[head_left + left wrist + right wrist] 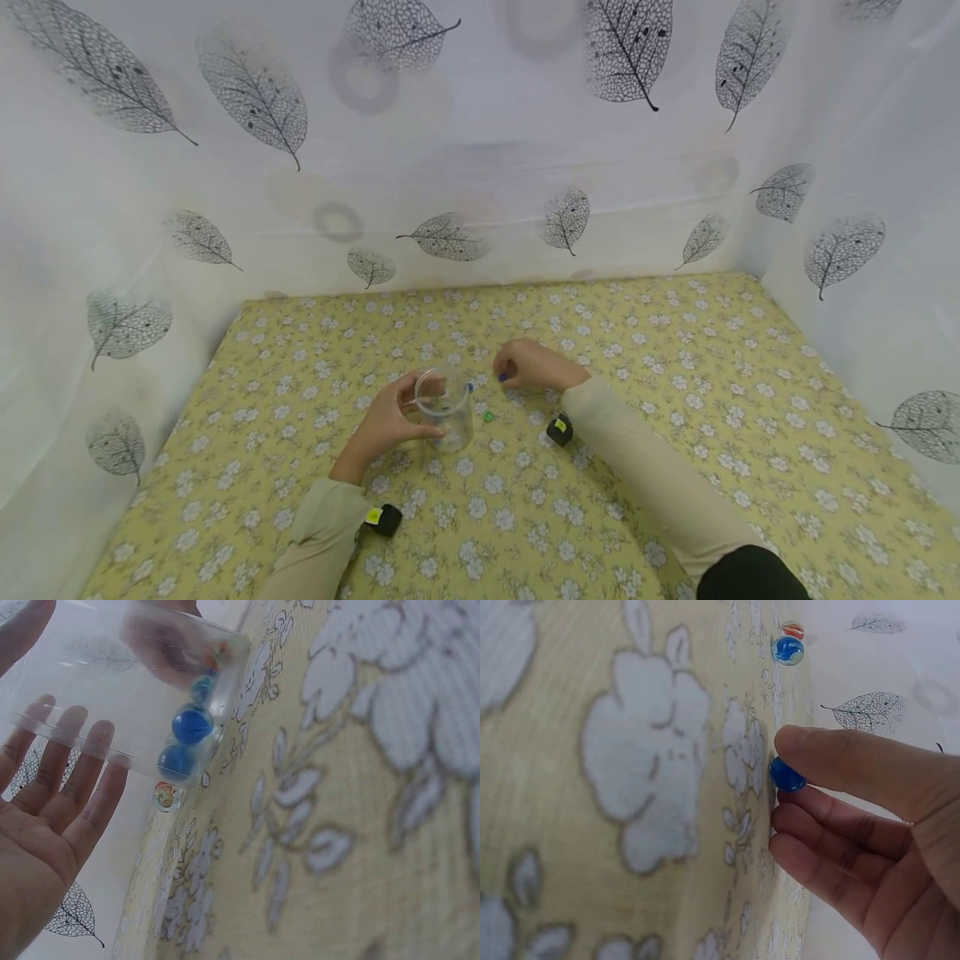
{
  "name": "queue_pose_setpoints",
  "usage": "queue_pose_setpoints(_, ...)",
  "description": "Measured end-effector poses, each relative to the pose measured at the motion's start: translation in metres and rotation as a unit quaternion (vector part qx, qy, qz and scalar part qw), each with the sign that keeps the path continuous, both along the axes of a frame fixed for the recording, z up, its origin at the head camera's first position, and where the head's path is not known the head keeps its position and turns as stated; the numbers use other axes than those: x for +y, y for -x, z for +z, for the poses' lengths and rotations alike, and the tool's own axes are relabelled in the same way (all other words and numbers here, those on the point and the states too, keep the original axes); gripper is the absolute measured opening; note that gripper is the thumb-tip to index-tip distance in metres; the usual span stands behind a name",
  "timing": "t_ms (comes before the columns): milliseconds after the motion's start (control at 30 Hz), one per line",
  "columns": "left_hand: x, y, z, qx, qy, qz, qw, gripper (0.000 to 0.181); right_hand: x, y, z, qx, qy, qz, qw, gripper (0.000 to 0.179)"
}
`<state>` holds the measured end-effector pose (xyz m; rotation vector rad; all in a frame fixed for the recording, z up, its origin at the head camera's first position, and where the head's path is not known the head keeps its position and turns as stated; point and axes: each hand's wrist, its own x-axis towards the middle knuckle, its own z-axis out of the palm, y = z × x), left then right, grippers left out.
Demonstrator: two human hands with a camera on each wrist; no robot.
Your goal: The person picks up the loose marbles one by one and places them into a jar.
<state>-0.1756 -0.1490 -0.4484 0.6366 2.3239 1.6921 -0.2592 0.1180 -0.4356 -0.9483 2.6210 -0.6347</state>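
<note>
A clear jar [453,421] stands at the middle of the cloth, and my left hand [390,414] grips its side, thumb in front and fingers behind. Blue marbles [193,725] show low through the jar wall in the left wrist view. To the jar's right, my right hand [536,365] pinches a dark blue marble [787,774] between thumb and fingers, right at the cloth. A green marble [488,417] lies between jar and right hand. A swirled blue marble [788,650] and an orange-red marble [793,630] appear beyond the right hand in its wrist view.
A yellow flowered cloth [480,500] covers the table. White leaf-printed curtains [480,167] enclose the back and both sides. An orange-swirled marble [166,796] sits just outside the jar. Each wrist wears a small black camera [559,429].
</note>
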Motion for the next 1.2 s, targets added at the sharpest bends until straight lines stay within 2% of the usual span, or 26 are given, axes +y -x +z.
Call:
queue_pose_setpoints(233, 0.0001, 0.0005, -0.0005, -0.003, 0.001, 0.002, 1.0000, 0.070, -0.0021, 0.0007, 0.0000, 0.001, -0.005, 0.005, 1.0000, 0.013)
queue_pose_setpoints(400, 0.0002, 0.0010, -0.0006, -0.004, 0.005, 0.004, 1.0000, 0.071, -0.0031, 0.0005, 0.0016, 0.019, -0.007, 0.023, 0.9995, 0.006)
queue_pose_setpoints(700, -0.0003, 0.0012, 0.0001, -0.009, 0.010, 0.009, 0.9999, 0.072, -0.0052, -0.0002, 0.0042, 0.047, -0.021, 0.038, 0.9980, 0.009)
queue_pose_setpoints(1033, -0.0001, 0.0014, 0.0000, -0.012, 0.010, 0.008, 0.9998, 0.072, -0.0046, -0.0003, 0.0033, 0.053, -0.025, 0.037, 0.9976, 0.012)
queue_pose_setpoints(1200, -0.0002, 0.0011, 0.0003, -0.014, 0.011, 0.009, 0.9998, 0.074, -0.0024, -0.0037, 0.0042, 0.052, -0.021, 0.028, 0.9980, 0.007)
